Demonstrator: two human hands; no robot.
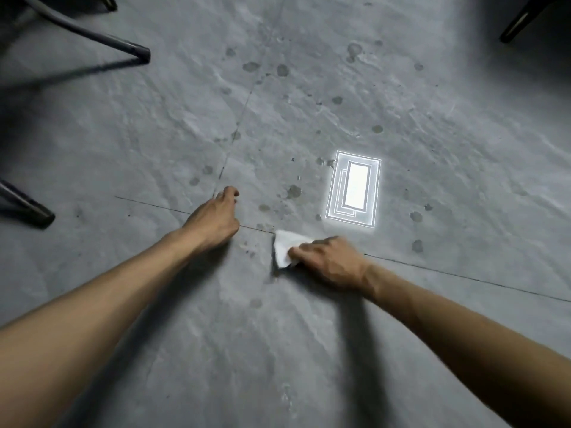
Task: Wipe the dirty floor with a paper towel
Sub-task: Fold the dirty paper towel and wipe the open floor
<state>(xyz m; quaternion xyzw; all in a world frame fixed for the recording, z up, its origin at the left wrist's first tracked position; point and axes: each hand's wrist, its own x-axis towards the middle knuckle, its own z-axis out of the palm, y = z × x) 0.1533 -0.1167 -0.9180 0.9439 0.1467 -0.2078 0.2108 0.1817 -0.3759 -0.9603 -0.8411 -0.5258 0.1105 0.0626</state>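
Note:
A folded white paper towel (pixel 283 248) lies on the grey tiled floor (pixel 309 335) near a tile joint. My right hand (pixel 332 261) grips the towel's right side with curled fingers and presses it down onto the floor. My left hand (pixel 216 219) rests on the floor to the left of the towel, its fingers curled under and holding nothing. Several dark stains (pixel 293 192) dot the floor beyond and around both hands, with one small stain (pixel 255 303) nearer to me.
A bright rectangular reflection of a ceiling light (pixel 355 188) shines on the floor just beyond my right hand. Dark furniture legs stand at the upper left (pixel 136 52), the left edge (pixel 31 208) and the upper right (pixel 522 21).

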